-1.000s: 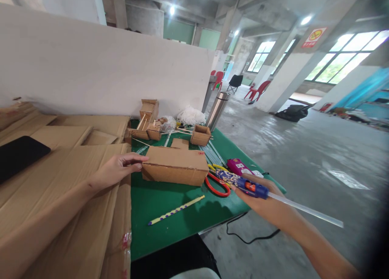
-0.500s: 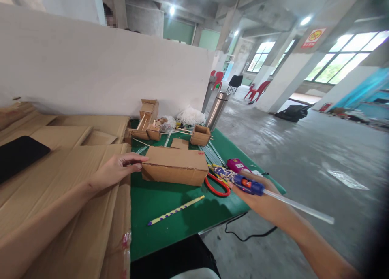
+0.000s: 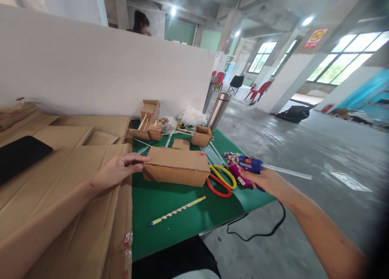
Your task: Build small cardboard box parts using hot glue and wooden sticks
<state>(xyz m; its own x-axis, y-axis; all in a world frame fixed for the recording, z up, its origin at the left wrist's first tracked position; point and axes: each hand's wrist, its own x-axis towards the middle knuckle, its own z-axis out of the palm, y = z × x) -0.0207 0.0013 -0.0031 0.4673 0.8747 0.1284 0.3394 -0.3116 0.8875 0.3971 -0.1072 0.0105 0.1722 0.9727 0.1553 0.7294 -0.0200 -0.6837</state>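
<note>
My left hand [image 3: 126, 166] grips the left end of a long cardboard box [image 3: 179, 159], its thumb and fingers at the corner. The box lies on the green tabletop [image 3: 188, 222]. On the right, my right hand [image 3: 266, 181] is closed around the handle of a blue hot glue gun [image 3: 253, 165], whose nozzle end is crusted with dried glue. A clear glue stick [image 3: 288, 171] sticks out of its back. Beneath the gun is a purple packet [image 3: 238, 174], partly hidden. Scissors [image 3: 223, 188] with red and yellow handles rest beside the box, their blades hidden. A yellow pencil [image 3: 178, 211] with purple spots lies in front.
Stacked cardboard sheets [image 3: 69, 177] cover the left, with a black phone-like slab [image 3: 22, 155] on top. Behind the box are a small open cardboard box [image 3: 201, 136], cardboard pieces [image 3: 148, 127] and a steel flask [image 3: 219, 111]. A black cord [image 3: 261, 234] hangs off the table's right edge.
My right hand has moved the glue gun up and to the right, away from the box and over the purple packet. The scissors' yellow handle is now uncovered. My left hand stays put.
</note>
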